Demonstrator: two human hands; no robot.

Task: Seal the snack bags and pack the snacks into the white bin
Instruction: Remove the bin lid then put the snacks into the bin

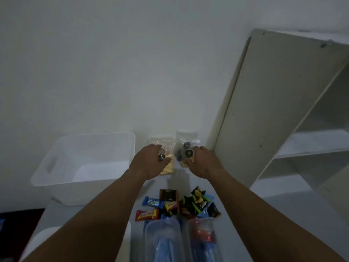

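Two clear snack bags stand against the wall at the back of the table. The left bag (pixel 166 146) holds yellow snacks and a dark round piece; my left hand (pixel 149 161) grips its lower part. My right hand (pixel 204 161) holds the lower part of the right bag (pixel 187 142), which holds dark round snacks and a yellow piece. The white bin (pixel 62 167), with nothing visible inside, sits just left of my left hand. I cannot tell whether the bag tops are sealed.
A heap of wrapped candy bars and small snack packs (pixel 179 205) lies on the table between my forearms. Two clear bags with blue and red contents (pixel 181 241) lie at the near edge. A white shelf unit (pixel 283 114) leans at the right.
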